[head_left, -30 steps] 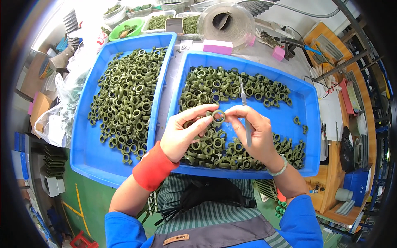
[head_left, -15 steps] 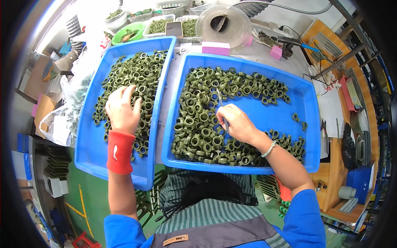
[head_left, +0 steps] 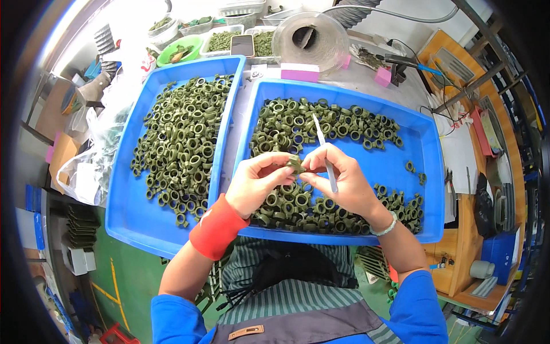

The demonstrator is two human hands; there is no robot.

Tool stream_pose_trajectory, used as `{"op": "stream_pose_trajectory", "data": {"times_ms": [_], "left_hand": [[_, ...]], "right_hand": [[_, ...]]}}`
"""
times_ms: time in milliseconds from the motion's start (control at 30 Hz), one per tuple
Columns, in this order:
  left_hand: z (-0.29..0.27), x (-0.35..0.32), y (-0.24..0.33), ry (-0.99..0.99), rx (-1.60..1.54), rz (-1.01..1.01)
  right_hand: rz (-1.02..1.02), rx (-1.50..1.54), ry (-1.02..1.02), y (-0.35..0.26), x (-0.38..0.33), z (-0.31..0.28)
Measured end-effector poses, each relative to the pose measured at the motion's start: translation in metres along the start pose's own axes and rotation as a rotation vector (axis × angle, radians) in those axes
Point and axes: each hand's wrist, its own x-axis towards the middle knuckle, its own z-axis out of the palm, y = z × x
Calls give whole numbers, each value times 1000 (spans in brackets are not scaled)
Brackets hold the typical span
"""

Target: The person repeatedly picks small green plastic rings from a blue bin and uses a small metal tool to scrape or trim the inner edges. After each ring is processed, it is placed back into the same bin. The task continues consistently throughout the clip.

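My left hand (head_left: 256, 182) pinches a small olive-green ring-shaped part (head_left: 295, 165) over the right blue tray (head_left: 344, 87). The fingertips of my right hand (head_left: 345, 182) meet the same part from the other side. A slim silver scalpel (head_left: 321, 137) also sits in my right hand, its blade pointing up and away and its handle end passing below the fingers. Many similar green rings (head_left: 275, 206) lie under and around both hands. Part of the held piece is covered by fingers.
A second blue tray (head_left: 129, 226), heaped with green rings (head_left: 186, 132), stands to the left. Behind are a phone (head_left: 242, 45) on tubs, a pink block (head_left: 299, 72), a clear round container (head_left: 338, 43) and a light-green bowl (head_left: 166, 55). A plastic bag (head_left: 86, 172) hangs at left.
My left hand has left the left tray, moved right and now pinches a ring part. My right hand has lifted slightly and turned, bringing its fingertips to that part, scalpel still held.
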Motion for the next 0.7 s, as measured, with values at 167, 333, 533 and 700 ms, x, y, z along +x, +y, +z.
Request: {"op": "stream_pose_trajectory", "data": {"times_ms": [167,333,533,700], "left_hand": [[3,-3,7,-62,-113,-60],[2,-5,21,-95,-417,-232],[-2,-6,15,-30,-340,-98],[-2,-7,14,-14,-237,-24]], "right_hand": [[-267,-200,85,-4,4,3],[-425,-484,76,-3,0,1],[-308,-170,138,-2,0,6],[-210,5,159,0,0,12]]}}
